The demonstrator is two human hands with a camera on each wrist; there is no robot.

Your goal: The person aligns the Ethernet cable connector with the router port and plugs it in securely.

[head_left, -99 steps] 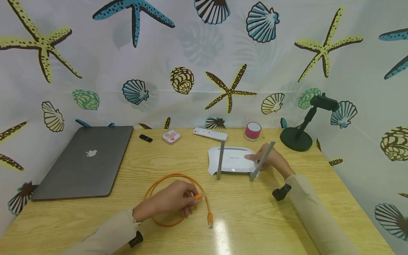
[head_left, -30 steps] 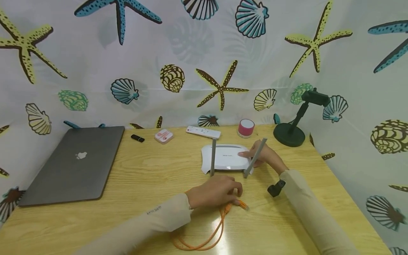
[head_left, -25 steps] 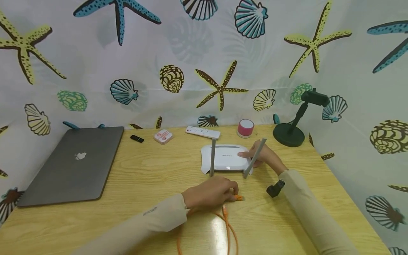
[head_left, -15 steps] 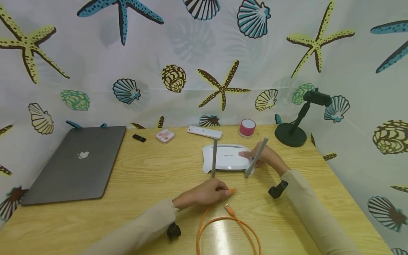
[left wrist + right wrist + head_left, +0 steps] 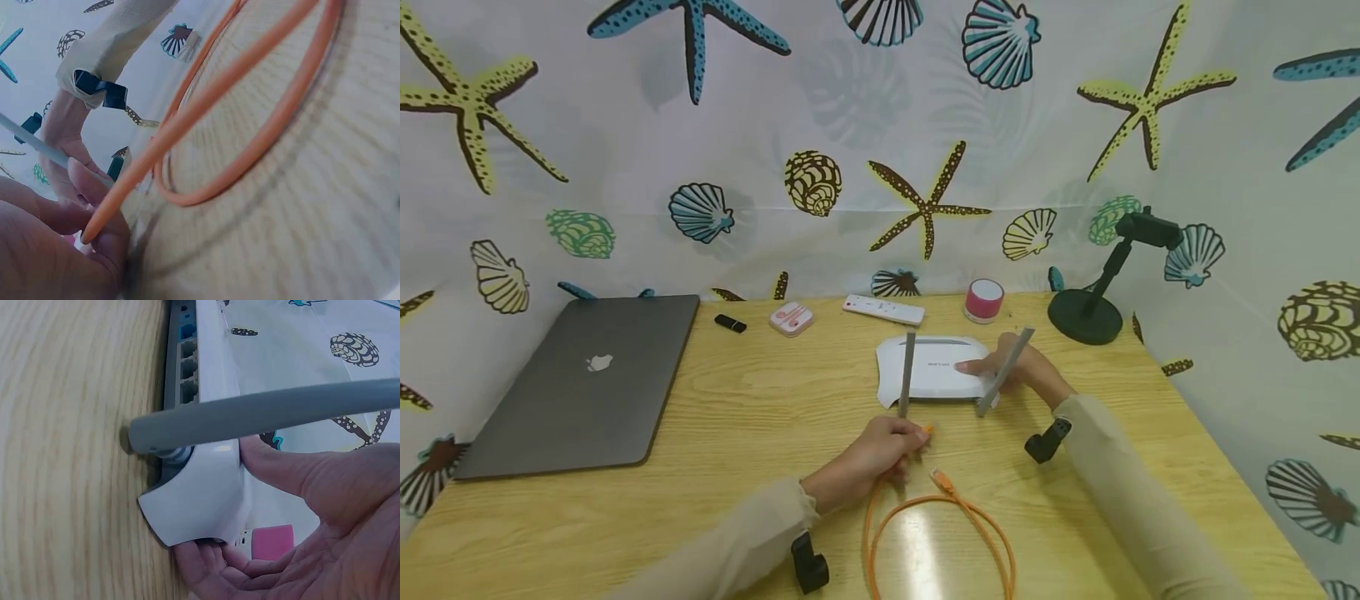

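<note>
My left hand (image 5: 874, 457) pinches one end of an orange Ethernet cable (image 5: 917, 500), just in front of the white router (image 5: 934, 379). Orange shows past the fingertips, near the foot of the router's left grey antenna (image 5: 907, 371). The cable's other plug (image 5: 942, 480) lies on the table, its cord looping toward the near edge. In the left wrist view the orange cord (image 5: 206, 103) runs into the fingers. My right hand (image 5: 1028, 367) grips the router's right end, thumb on top and fingers under the corner. A row of ports (image 5: 189, 369) shows along the router's edge in the right wrist view.
A closed laptop (image 5: 587, 392) lies at the left. Along the back are a black USB stick (image 5: 730, 322), a small pink-and-white case (image 5: 792, 318), a white remote (image 5: 883, 309), a pink-and-white cylinder (image 5: 984, 301) and a dark stand (image 5: 1086, 315). A patterned cloth hangs behind.
My left hand has carried the cable end from the left over to the router's front, lately closer to it. The loose plug and loop have shifted right. The right hand stays on the router.
</note>
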